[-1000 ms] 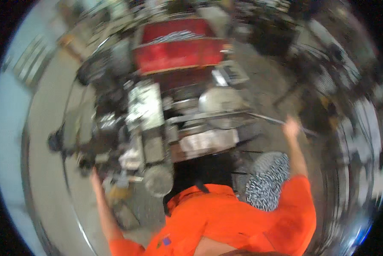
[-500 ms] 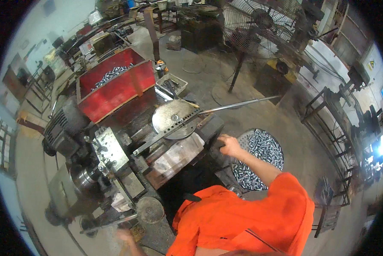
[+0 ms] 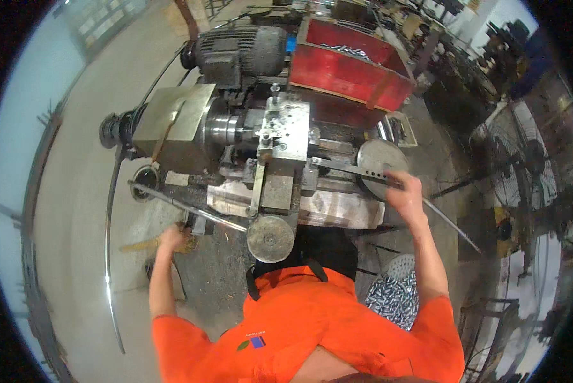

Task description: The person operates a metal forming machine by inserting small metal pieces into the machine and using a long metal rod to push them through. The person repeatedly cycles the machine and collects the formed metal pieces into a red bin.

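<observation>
My right hand (image 3: 406, 196) is closed round a flat metal bar with a row of holes (image 3: 357, 168), which crosses a round metal disc (image 3: 379, 156) on a lathe-like machine. At the left, my left hand (image 3: 173, 238) is closed beside a straw-coloured strip (image 3: 140, 245); its fingers partly hide what they hold, if anything. A long steel handle (image 3: 197, 212) slants above this hand to a smaller round disc (image 3: 270, 239). Farther in, a bright metal block (image 3: 293, 131) with bolts sits beside a shiny spindle (image 3: 223, 129).
A dark ribbed motor (image 3: 251, 51) and a red bin (image 3: 344, 70) of small metal parts stand behind. Low at right, a perforated round basket (image 3: 398, 267) holds many shiny metal pieces. A large fan (image 3: 519, 150) stands farther right. One long thin rod (image 3: 108, 274) runs down the left.
My view has swung left, bringing the machine to the middle. My right hand has moved from near the basket onto the holed bar. The left hand now shows more fully.
</observation>
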The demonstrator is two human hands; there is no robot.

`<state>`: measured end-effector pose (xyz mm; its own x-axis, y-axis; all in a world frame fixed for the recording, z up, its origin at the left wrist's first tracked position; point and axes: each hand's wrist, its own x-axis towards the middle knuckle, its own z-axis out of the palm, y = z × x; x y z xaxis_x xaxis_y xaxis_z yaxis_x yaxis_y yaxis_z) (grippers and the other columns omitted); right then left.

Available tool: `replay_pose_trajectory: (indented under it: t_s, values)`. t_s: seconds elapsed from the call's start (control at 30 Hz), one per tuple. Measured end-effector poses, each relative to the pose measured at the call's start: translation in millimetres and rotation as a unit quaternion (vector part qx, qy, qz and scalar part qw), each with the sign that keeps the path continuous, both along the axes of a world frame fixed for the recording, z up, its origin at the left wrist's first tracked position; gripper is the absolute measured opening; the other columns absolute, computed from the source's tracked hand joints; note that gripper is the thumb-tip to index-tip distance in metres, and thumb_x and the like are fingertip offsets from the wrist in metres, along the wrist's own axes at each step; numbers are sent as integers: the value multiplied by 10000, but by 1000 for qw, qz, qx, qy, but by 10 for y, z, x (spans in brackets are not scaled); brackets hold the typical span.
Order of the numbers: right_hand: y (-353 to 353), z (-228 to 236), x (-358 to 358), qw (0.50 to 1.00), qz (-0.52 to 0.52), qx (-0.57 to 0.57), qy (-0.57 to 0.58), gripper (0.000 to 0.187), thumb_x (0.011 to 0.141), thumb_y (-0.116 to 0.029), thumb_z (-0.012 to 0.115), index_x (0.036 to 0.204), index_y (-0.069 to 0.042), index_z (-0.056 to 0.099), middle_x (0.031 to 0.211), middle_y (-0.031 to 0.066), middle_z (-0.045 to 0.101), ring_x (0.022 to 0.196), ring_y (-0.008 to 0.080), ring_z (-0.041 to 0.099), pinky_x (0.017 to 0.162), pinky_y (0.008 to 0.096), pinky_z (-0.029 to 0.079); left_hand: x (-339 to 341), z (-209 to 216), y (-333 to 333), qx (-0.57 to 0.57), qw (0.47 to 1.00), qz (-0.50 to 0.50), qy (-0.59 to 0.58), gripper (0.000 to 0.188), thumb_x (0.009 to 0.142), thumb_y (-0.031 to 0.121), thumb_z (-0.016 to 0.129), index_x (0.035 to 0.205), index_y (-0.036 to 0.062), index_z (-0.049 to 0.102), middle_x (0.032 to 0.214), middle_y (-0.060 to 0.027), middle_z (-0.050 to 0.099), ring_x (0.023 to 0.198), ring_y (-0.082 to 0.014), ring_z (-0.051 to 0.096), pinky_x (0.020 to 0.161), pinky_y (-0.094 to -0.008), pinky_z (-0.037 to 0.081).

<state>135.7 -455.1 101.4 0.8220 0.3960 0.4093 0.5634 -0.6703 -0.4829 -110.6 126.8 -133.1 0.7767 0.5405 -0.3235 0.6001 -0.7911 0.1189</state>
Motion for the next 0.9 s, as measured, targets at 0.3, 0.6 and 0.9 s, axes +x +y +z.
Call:
replay_pose_trajectory:
  t_s: [0.3, 0.6, 0.9]
  values:
    - [2506, 377, 570, 957, 274, -80, -41, 359, 545, -212, 628, 857, -43, 684, 838, 194, 647, 780, 350, 634, 709, 399, 513, -953, 2133, 318, 208, 911, 105, -339, 330, 842, 244, 606, 1119, 65, 584, 823, -138, 642, 764, -309, 624, 684, -403, 491]
    - [3189, 215, 530, 948, 231, -216, 34, 262, 522, -184, 627, 720, -19, 675, 762, 201, 654, 743, 352, 653, 699, 405, 538, -1717, 1435, 1356, 280, 920, 262, -74, 357, 759, 340, 658, 942, 36, 622, 791, -184, 641, 760, -365, 632, 660, -454, 507]
    - [3163, 191, 544, 946, 257, -195, 22, 252, 475, -172, 620, 666, -16, 673, 715, 203, 643, 696, 352, 648, 660, 396, 526, -1469, 1591, 1140, 298, 891, 329, -93, 272, 729, 305, 635, 799, 44, 667, 803, -192, 651, 765, -344, 644, 677, -448, 514]
